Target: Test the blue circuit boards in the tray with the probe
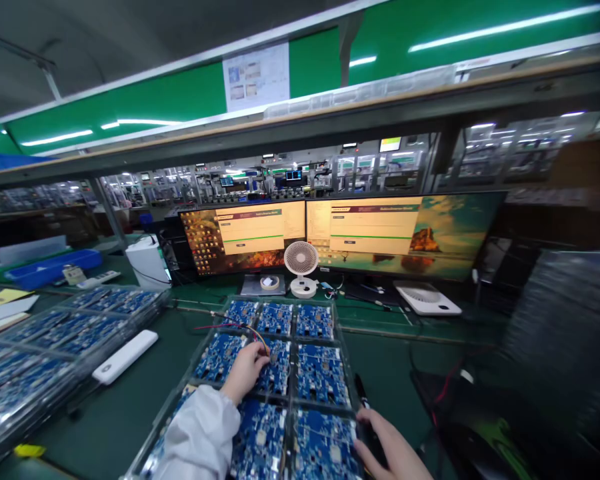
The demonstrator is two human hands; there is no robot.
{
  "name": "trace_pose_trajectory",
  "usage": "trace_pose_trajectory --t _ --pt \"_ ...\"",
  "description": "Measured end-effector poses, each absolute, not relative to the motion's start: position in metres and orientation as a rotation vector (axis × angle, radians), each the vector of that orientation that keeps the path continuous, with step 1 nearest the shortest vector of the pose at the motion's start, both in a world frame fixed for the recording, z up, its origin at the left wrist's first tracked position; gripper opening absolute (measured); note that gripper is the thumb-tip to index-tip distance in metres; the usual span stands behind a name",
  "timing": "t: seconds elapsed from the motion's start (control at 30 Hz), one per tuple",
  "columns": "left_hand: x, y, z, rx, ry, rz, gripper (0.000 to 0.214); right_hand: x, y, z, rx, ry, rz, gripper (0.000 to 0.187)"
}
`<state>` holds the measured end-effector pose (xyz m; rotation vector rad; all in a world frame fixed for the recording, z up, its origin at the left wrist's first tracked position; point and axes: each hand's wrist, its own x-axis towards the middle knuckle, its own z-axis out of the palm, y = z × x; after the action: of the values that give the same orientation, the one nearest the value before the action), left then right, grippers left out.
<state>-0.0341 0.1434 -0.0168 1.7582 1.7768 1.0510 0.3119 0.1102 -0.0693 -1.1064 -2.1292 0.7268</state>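
Right hand (387, 445) rests loosely spread on the tray (347, 373) edge — left hand (247, 370) pinches a wired connector (265, 348) onto a blue board (277, 373).

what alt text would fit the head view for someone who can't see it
A person's left hand presses a wired plug onto a blue circuit board in a clear tray of boards, while the right hand rests at the tray's right edge beside a black pen. Behind stand two monitors, a small white fan and, at left, more board trays.
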Motion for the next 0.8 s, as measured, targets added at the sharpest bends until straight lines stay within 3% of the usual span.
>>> trace_pose_trajectory --t 0.5,0.8 --pt "-0.026 0.146 -0.022 1.752 1.748 1.068 0.005 0.312 0.112 -0.065 -1.040 -2.057 0.737 0.033" --pt "-0.025 0.145 -0.020 1.764 1.768 1.019 0.007 0.315 0.119 -0.078 -1.098 -2.035 0.788 0.043"
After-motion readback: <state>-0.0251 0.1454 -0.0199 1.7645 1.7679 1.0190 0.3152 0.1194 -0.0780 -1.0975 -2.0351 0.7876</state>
